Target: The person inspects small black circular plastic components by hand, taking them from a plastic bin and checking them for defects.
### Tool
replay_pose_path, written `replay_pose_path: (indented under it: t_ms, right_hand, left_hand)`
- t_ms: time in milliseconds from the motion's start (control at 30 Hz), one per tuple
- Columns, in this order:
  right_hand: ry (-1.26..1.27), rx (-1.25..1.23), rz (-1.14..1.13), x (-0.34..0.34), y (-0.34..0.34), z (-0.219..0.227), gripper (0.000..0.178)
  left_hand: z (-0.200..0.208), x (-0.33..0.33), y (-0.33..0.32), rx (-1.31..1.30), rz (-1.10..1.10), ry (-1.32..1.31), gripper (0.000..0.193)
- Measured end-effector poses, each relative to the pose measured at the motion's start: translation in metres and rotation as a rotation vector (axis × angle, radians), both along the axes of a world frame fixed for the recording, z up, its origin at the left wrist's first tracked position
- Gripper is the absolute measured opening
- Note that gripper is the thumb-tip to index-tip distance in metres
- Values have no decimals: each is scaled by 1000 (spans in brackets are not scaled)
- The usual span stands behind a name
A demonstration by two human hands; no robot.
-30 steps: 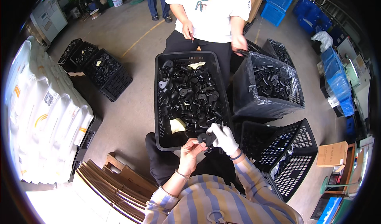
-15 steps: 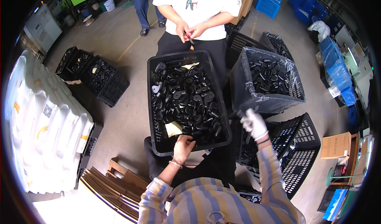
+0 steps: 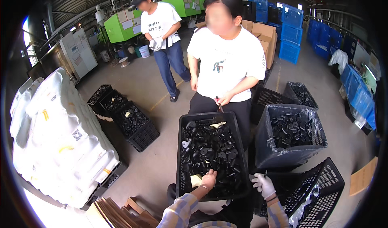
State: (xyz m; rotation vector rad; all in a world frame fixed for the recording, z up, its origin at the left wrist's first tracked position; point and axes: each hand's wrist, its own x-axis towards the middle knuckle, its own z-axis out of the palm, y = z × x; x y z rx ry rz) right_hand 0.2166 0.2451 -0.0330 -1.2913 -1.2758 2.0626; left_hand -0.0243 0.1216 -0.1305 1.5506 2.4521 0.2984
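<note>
The left hand (image 3: 208, 180), bare, is low in the middle of the frame, inside a black plastic crate (image 3: 243, 155), and it touches the heap of small black plastic parts (image 3: 206, 151). Its fingers are a little bent; whether they hold one part, I cannot tell. Just beside this hand, on its left, lies a pale yellow scrap (image 3: 196, 180). The right hand (image 3: 264, 185), in a white glove, is to the right of the crate and apart from it, with fingers partly curled. A thin dark tip (image 3: 265, 173) shows above these fingers, but I cannot tell if they grip it. In the lower right of the frame, an empty-looking perforated crate (image 3: 329, 183) stands tilted. Above it is a bin lined with a dark bag (image 3: 279, 157), which contains similar black pieces. Behind the middle crate, in the upper centre, a co-worker in a white T-shirt (image 3: 228, 62) holds a slim tool (image 3: 218, 102).
</note>
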Motion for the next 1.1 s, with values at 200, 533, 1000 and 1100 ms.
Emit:
replay_pose_path:
  t_ms: [200,533,1000,1100]
  right_hand:
    - [-80,486,94,-89,-54,-16,54]
    - [-131,669,151,-155,-56,26,39]
    - [229,208,42,-134,-82,74,27]
    - [248,-21,104,-122,-81,80,30]
  left_hand:
    - [65,26,-10,695,598,-1430,25]
    - [120,55,-51,1086,531,-1406,21]
    - [157,61,-86,1256,513,-1817,16]
    - [161,58,-84,1272,527,-1817,15]
